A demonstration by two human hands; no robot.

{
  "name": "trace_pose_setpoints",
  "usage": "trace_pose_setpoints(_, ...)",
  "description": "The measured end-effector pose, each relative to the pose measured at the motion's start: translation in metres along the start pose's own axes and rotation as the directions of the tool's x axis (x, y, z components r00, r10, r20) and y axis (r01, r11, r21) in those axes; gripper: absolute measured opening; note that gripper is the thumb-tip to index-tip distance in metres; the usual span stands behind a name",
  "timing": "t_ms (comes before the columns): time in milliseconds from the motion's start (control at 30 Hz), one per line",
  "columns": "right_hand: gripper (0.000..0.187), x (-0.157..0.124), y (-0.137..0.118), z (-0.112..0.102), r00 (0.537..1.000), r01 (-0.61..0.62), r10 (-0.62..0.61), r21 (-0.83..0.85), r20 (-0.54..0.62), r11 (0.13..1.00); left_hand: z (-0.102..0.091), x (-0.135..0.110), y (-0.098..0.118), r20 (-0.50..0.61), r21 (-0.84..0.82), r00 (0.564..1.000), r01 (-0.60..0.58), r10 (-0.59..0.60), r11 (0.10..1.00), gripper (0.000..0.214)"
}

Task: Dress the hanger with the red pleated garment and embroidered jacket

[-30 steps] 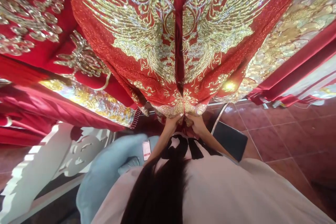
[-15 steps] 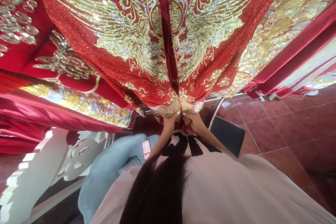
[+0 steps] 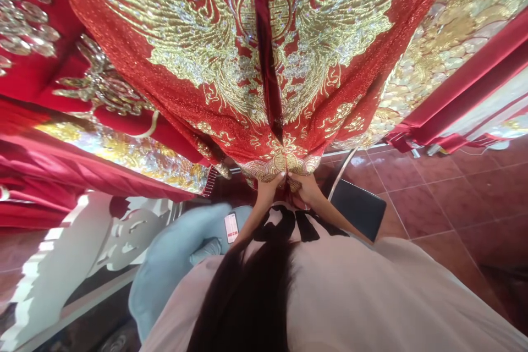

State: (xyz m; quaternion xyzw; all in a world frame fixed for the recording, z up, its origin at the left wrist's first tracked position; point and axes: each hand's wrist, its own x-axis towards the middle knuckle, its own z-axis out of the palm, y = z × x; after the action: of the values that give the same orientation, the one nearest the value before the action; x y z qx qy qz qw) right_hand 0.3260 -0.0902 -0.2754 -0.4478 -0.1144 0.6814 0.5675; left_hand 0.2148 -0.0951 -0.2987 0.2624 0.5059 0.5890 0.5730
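Note:
A red garment (image 3: 173, 85) with gold and silver bird embroidery hangs in front of me, with a dark red strip (image 3: 270, 82) down its middle opening. My left hand (image 3: 270, 184) is closed on the lower hem, just left of the opening, thumb on top. On the other side of the opening, my right hand (image 3: 302, 184) pinches the hem in the same way. The two thumbs are close together beneath a round gold motif (image 3: 286, 162). The fingers below the cloth are mostly hidden.
A phone (image 3: 231, 227) lies on pale blue cloth at my left, near a white carved panel (image 3: 93, 247). A black flat-topped object (image 3: 358, 208) stands right of my arm on red floor tiles (image 3: 437, 198). Gold sequined cloth (image 3: 445, 33) hangs at the right, red drapes (image 3: 78, 170) at the left.
The view has shifted slightly, and the garment appears a little nearer and wider. Both hands keep their hold on the hem, almost in place.

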Motion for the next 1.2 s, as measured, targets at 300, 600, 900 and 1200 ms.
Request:
trace_pose_setpoints(300,0.034,-0.002,0.008,0.002,1.0,0.002,-0.003,0.033,0.013,0.999,0.0,-0.003,0.001,-0.052,0.003,0.999,0.004,-0.004,1.0,0.051)
trace_pose_setpoints(600,0.041,-0.01,0.004,0.005,0.999,-0.029,0.029,0.022,-0.013,0.999,0.003,-0.006,0.011,-0.018,-0.043,0.998,0.054,-0.055,0.998,0.047)
trace_pose_setpoints(900,0.023,-0.006,0.004,0.012,0.991,-0.121,0.12,0.012,0.058,0.993,0.002,-0.012,0.001,0.0,-0.13,0.998,0.063,-0.063,0.99,0.046)
trace_pose_setpoints(1200,0.028,-0.006,0.021,-0.009,0.959,-0.273,0.252,-0.185,-0.129,0.944,-0.007,0.003,-0.017,-0.048,-0.123,0.993,0.099,-0.106,0.987,0.04)
